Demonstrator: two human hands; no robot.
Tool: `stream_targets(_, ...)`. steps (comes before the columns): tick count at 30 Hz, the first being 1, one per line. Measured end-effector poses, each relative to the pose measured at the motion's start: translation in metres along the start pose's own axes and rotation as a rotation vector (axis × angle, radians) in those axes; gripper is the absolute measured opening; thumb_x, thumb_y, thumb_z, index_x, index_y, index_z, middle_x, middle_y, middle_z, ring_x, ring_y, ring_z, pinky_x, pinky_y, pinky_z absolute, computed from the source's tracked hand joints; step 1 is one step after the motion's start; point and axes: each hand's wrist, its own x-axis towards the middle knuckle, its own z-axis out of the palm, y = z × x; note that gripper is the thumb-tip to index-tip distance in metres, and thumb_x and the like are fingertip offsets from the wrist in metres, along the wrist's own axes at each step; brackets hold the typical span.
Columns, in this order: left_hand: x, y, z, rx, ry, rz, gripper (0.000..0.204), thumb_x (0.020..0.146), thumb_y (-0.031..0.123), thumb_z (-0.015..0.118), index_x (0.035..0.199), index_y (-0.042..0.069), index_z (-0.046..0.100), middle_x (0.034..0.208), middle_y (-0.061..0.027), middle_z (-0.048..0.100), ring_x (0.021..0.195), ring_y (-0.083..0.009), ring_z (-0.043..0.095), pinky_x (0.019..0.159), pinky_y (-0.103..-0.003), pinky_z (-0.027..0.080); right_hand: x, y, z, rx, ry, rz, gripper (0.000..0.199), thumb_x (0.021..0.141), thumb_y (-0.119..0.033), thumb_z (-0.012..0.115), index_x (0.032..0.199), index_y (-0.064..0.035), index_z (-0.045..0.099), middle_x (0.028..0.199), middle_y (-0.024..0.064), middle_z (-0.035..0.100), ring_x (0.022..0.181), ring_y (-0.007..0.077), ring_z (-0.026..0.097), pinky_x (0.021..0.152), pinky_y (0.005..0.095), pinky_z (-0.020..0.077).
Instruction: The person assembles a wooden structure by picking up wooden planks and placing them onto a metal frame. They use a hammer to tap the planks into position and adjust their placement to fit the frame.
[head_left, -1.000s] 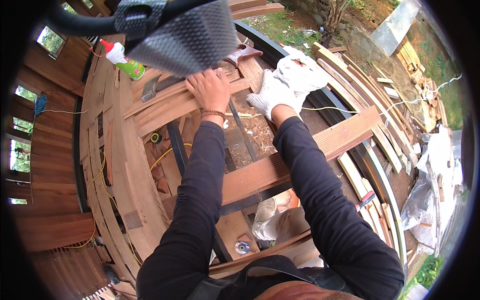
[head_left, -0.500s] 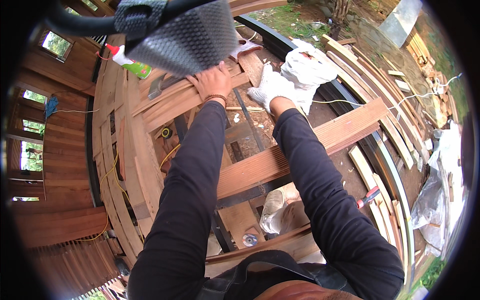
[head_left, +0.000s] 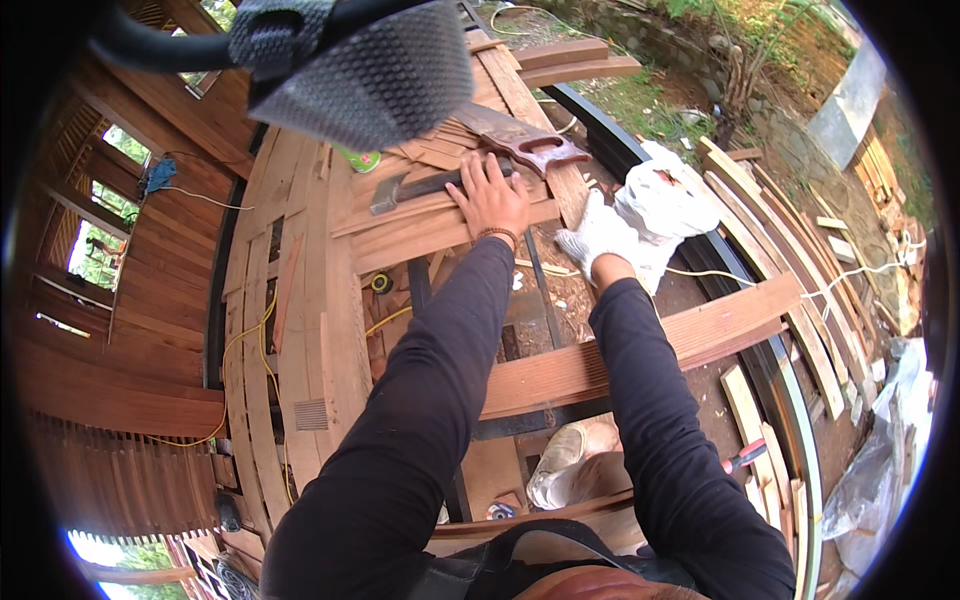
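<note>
My bare left hand (head_left: 492,205), a beaded bracelet at its wrist, lies with fingers spread over the dark handle of a hammer (head_left: 425,187). The metal head points left, resting on wooden boards. Just beyond my fingers is a handsaw (head_left: 530,142) with a worn wooden grip; the overhead gear hides part of its blade. My right hand (head_left: 602,238), in a white knitted glove, rests near the end of a narrow plank (head_left: 568,190), its thumb apart from the fingers. Against that glove sits a white plastic bag (head_left: 665,205).
A thick wooden beam (head_left: 650,345) crosses below my forearms. Dark metal rails (head_left: 770,370) run along the right, with stacked timber beyond. A yellow tape roll (head_left: 380,283) and cord lie left of my arm. A red-handled tool (head_left: 744,457) lies at lower right.
My view has shifted, so the scene sits farther right and lower. The hammer and saw handle show more fully. The green bottle is now mostly hidden. My left hand now lies over the hammer handle.
</note>
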Motion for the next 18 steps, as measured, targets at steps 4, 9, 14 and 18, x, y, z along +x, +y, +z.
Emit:
stream_targets(4,0.002,0.021,0.003,-0.046,-0.052,0.024,0.059,0.098,0.042,0.055,0.145,0.006,0.053,0.156,-0.0157,0.046,0.153,-0.0326,0.031,0.124,-0.066,0.016,-0.002,0.012,-0.015,-0.034,0.019,0.035,0.098,0.085,-0.053,0.075,0.160,-0.0050,0.033,0.136,0.0194,0.065,0.122,0.0334,0.067,0.102,0.0464,0.0520)
stream_targets(9,0.000,0.018,0.000,-0.051,-0.054,0.037,0.057,0.098,0.040,0.057,0.143,0.005,0.053,0.154,-0.0166,0.047,0.153,-0.0339,0.031,0.124,-0.067,0.016,-0.010,0.007,-0.022,-0.004,0.018,0.029,0.094,0.084,-0.054,0.076,0.156,-0.0067,0.039,0.132,0.0186,0.067,0.120,0.0328,0.068,0.100,0.0452,0.0528)
stream_targets(14,0.000,0.015,-0.003,-0.041,-0.031,0.049,0.057,0.097,0.040,0.058,0.142,0.005,0.054,0.152,-0.0163,0.049,0.151,-0.0346,0.034,0.122,-0.068,0.018,-0.011,0.006,-0.022,0.012,0.014,0.021,0.089,0.083,-0.054,0.075,0.152,-0.0076,0.042,0.132,0.0184,0.067,0.120,0.0332,0.068,0.100,0.0460,0.0521)
stream_targets(18,0.000,0.017,-0.007,-0.033,-0.034,0.045,0.056,0.097,0.040,0.057,0.142,0.006,0.055,0.152,-0.0154,0.049,0.151,-0.0339,0.035,0.122,-0.067,0.019,-0.011,0.005,-0.020,0.013,0.022,0.022,0.089,0.084,-0.054,0.074,0.152,-0.0077,0.041,0.132,0.0186,0.067,0.120,0.0327,0.068,0.101,0.0465,0.0509)
